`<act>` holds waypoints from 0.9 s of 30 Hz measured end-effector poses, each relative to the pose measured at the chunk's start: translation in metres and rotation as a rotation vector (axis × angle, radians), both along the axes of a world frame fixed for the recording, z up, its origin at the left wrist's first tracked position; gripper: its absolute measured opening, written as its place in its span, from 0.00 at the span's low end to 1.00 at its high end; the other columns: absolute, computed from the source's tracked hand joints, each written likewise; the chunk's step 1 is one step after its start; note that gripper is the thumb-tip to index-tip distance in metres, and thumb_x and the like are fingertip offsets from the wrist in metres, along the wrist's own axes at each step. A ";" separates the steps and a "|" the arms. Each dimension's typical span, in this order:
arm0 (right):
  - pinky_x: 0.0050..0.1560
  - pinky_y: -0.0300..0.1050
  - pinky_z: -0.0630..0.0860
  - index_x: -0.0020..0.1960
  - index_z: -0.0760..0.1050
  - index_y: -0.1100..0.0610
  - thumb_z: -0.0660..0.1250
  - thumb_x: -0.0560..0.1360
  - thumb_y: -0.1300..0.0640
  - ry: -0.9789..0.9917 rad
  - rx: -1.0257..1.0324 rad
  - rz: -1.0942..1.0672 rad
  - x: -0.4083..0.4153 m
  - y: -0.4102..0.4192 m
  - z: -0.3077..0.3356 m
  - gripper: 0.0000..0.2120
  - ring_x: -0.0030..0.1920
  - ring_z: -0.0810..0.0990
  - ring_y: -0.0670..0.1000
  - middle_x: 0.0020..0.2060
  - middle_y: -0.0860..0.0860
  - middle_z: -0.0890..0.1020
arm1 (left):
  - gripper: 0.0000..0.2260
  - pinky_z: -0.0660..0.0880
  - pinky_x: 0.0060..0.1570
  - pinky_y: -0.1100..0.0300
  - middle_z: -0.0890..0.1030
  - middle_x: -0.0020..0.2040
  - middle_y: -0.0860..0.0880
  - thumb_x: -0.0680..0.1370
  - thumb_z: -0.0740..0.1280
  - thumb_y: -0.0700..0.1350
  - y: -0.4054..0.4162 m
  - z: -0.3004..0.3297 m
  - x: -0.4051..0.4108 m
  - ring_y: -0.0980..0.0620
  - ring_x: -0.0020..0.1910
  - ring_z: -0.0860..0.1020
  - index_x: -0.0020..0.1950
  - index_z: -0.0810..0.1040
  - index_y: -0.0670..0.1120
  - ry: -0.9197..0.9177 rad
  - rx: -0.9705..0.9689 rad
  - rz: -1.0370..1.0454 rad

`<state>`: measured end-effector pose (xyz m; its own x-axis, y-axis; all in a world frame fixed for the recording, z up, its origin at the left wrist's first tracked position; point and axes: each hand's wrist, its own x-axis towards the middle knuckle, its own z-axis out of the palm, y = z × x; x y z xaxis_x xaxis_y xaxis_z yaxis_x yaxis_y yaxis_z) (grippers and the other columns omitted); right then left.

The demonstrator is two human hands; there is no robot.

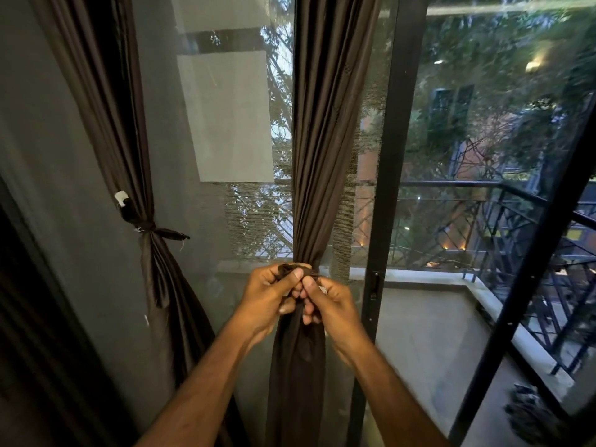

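Note:
A dark brown curtain (322,156) hangs in the middle of the window, gathered into a narrow bunch at waist height. A brown tie strip (287,270) wraps the bunch there. My left hand (269,298) pinches one end of the strip with thumb and curled fingers. Close beside it, my right hand (327,301) pinches the other end, and the thumbs almost touch. The knot itself is mostly hidden behind my fingers.
A second brown curtain (129,140) hangs at the left, tied with its own strip (151,228). A black door frame (383,204) with a mesh screen stands right of my hands. Beyond it lie a balcony floor (429,350) and black railing (516,240).

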<state>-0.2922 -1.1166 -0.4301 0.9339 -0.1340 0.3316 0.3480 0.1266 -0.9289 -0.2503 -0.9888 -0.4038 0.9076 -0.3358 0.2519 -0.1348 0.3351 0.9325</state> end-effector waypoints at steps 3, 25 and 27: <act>0.30 0.39 0.74 0.46 0.79 0.70 0.65 0.81 0.57 -0.017 -0.007 0.009 0.002 -0.005 -0.003 0.15 0.27 0.74 0.49 0.28 0.55 0.75 | 0.09 0.65 0.21 0.68 0.77 0.29 0.46 0.74 0.68 0.41 -0.004 -0.009 -0.002 0.54 0.25 0.73 0.49 0.85 0.40 0.069 -0.143 -0.011; 0.37 0.45 0.71 0.35 0.76 0.57 0.65 0.82 0.51 -0.036 -0.495 -0.196 0.012 -0.042 -0.038 0.18 0.30 0.74 0.45 0.27 0.50 0.75 | 0.13 0.61 0.20 0.68 0.69 0.22 0.55 0.83 0.64 0.41 -0.040 0.025 0.032 0.61 0.19 0.65 0.38 0.76 0.43 0.133 -0.188 0.425; 0.37 0.41 0.70 0.36 0.76 0.58 0.64 0.82 0.51 0.004 -0.502 -0.192 0.011 -0.046 -0.044 0.18 0.31 0.74 0.43 0.28 0.49 0.76 | 0.13 0.59 0.20 0.67 0.67 0.23 0.53 0.83 0.64 0.42 -0.039 0.019 0.034 0.60 0.20 0.63 0.39 0.77 0.43 0.120 -0.141 0.429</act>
<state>-0.2816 -1.1625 -0.4745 0.9094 -0.1283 0.3956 0.3178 -0.3992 -0.8600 -0.2167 -1.0278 -0.3846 0.9826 0.1064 0.1524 -0.1825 0.3969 0.8996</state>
